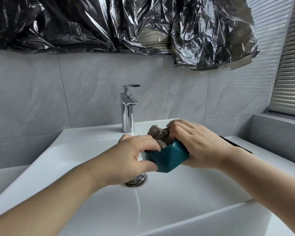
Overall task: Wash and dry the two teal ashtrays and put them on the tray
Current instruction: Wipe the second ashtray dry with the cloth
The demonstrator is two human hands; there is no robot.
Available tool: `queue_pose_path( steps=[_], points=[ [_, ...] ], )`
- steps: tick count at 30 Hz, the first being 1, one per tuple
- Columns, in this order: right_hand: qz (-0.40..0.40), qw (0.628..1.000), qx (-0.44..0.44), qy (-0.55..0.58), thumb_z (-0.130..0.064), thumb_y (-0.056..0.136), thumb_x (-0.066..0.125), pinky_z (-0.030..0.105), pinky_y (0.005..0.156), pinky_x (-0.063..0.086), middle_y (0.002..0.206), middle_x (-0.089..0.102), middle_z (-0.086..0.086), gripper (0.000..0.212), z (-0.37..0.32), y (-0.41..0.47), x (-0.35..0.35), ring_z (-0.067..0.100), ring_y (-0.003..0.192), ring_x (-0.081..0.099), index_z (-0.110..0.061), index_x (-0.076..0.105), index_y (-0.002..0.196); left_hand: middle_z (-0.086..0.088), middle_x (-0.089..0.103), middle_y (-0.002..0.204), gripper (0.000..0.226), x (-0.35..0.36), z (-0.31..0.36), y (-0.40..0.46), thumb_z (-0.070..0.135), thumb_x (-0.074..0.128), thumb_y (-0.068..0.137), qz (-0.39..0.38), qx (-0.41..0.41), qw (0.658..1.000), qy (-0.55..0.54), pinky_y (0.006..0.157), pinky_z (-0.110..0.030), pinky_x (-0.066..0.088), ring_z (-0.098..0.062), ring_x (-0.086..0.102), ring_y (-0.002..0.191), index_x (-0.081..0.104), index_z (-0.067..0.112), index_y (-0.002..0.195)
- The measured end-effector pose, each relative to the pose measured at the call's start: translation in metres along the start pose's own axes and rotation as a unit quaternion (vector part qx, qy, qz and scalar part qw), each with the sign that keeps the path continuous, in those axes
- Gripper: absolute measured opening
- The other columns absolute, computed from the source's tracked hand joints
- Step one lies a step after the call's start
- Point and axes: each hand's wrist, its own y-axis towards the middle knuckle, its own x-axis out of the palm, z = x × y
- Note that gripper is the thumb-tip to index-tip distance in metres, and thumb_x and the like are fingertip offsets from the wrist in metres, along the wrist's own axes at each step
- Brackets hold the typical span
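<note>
The left hand (126,157) gripped a teal ashtray (169,159) over the sink (75,159); the right hand (194,142) clutched a cloth (160,135) inside it.

Both hands (133,154) (199,143) forward (fingers curled)

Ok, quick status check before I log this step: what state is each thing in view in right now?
Teal ashtray: held over the sink, tilted, cloth pressed into it.
Brown cloth: bunched, stuffed into the ashtray's hollow.
Left hand: grips the ashtray's left edge.
Right hand: holds the ashtray's right side and presses the cloth in.
Faucet: no water running.
Sink: wet streak, drain partly hidden.
Second ashtray: not visible.
</note>
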Motion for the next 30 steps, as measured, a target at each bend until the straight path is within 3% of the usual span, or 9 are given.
queue_pose_path(
  steps=[4, 9, 13, 17, 20, 22, 24, 28, 30],
  points=[
    [-0.029, 0.997, -0.027, -0.069, -0.028, 0.079, 0.062, 0.039, 0.091, 0.046, 0.089, 0.059, 0.006, 0.022, -0.007, 0.003, 0.002, 0.030, 0.088, 0.058, -0.009, 0.054, 0.088, 0.004, 0.064, 0.088, 0.010, 0.010, 0.007, 0.001, 0.027, 0.073, 0.076, -0.039, -0.074, 0.996, -0.037, 0.083, -0.042, 0.050, -0.018, 0.061, 0.087, 0.064, 0.026, 0.081],
    [-0.006, 0.996, -0.038, -0.075, -0.021, 0.083, 0.056, 0.043, 0.096, 0.045, 0.087, 0.059, 0.006, 0.013, -0.008, 0.005, 0.007, 0.030, 0.086, 0.057, -0.009, 0.054, 0.086, -0.003, 0.061, 0.074, 0.019, 0.022, 0.014, 0.005, 0.030, 0.074, 0.072, 0.013, -0.079, 0.997, -0.018, 0.061, -0.036, 0.046, -0.013, 0.050, 0.062, 0.063, 0.016, 0.076],
    [0.038, 0.999, -0.031, -0.001, -0.033, 0.080, 0.073, 0.042, 0.092, 0.047, 0.094, 0.061, 0.008, 0.034, -0.003, 0.003, 0.001, 0.032, 0.099, 0.062, -0.011, 0.051, 0.093, 0.010, 0.059, 0.080, 0.015, 0.011, 0.005, 0.003, 0.030, 0.074, 0.076, -0.004, 0.004, 1.000, 0.003, 0.082, -0.035, 0.046, -0.014, 0.055, 0.084, 0.061, 0.024, 0.081],
    [0.042, 0.998, -0.049, 0.013, -0.025, 0.073, 0.078, 0.039, 0.090, 0.049, 0.093, 0.061, 0.010, 0.041, -0.001, 0.006, 0.000, 0.033, 0.101, 0.062, -0.014, 0.045, 0.094, 0.024, 0.057, 0.086, 0.024, 0.001, -0.004, 0.003, 0.028, 0.070, 0.074, -0.021, 0.055, 0.997, 0.052, 0.095, -0.033, 0.035, -0.006, 0.053, 0.093, 0.059, 0.042, 0.090],
    [-0.043, 0.997, -0.059, 0.012, -0.031, 0.069, 0.078, 0.032, 0.082, 0.050, 0.089, 0.062, 0.003, 0.042, -0.005, 0.016, 0.006, 0.027, 0.091, 0.060, -0.018, 0.047, 0.094, 0.014, 0.063, 0.088, 0.012, 0.001, -0.007, 0.002, 0.032, 0.069, 0.075, -0.047, -0.036, 0.997, 0.050, 0.089, -0.038, 0.046, -0.014, 0.057, 0.092, 0.063, 0.026, 0.084],
    [-0.072, 0.996, -0.054, 0.015, -0.032, 0.067, 0.080, 0.022, 0.080, 0.044, 0.088, 0.062, -0.003, 0.049, -0.006, 0.025, 0.012, 0.019, 0.089, 0.057, -0.025, 0.040, 0.096, -0.002, 0.063, 0.080, 0.012, 0.003, -0.009, 0.002, 0.024, 0.072, 0.076, -0.039, -0.101, 0.994, -0.016, 0.074, -0.039, 0.051, -0.016, 0.059, 0.073, 0.065, 0.015, 0.079],
    [-0.064, 0.997, -0.050, 0.010, -0.030, 0.066, 0.080, 0.017, 0.077, 0.034, 0.085, 0.061, -0.003, 0.050, -0.007, 0.034, 0.019, 0.018, 0.086, 0.055, -0.026, 0.038, 0.094, -0.004, 0.058, 0.073, 0.011, 0.003, -0.011, 0.001, 0.019, 0.071, 0.075, -0.016, -0.128, 0.990, -0.059, 0.063, -0.032, 0.047, -0.015, 0.056, 0.062, 0.064, 0.011, 0.076],
    [-0.003, 0.998, -0.059, -0.007, -0.030, 0.070, 0.078, 0.031, 0.086, 0.048, 0.091, 0.063, 0.003, 0.039, -0.004, 0.035, 0.023, 0.028, 0.093, 0.062, -0.015, 0.050, 0.093, -0.009, 0.066, 0.084, 0.016, -0.003, -0.016, 0.000, 0.027, 0.068, 0.070, -0.002, -0.108, 0.993, -0.053, 0.072, -0.038, 0.053, -0.023, 0.063, 0.077, 0.068, 0.017, 0.083],
    [0.034, 0.998, -0.057, 0.022, -0.032, 0.074, 0.078, 0.036, 0.088, 0.049, 0.097, 0.063, 0.004, 0.042, 0.003, 0.024, 0.017, 0.028, 0.102, 0.062, -0.015, 0.048, 0.099, 0.002, 0.065, 0.087, 0.018, -0.007, -0.016, 0.001, 0.030, 0.068, 0.072, 0.003, -0.050, 0.999, 0.003, 0.085, -0.034, 0.046, -0.021, 0.060, 0.091, 0.070, 0.024, 0.088]
  ],
)
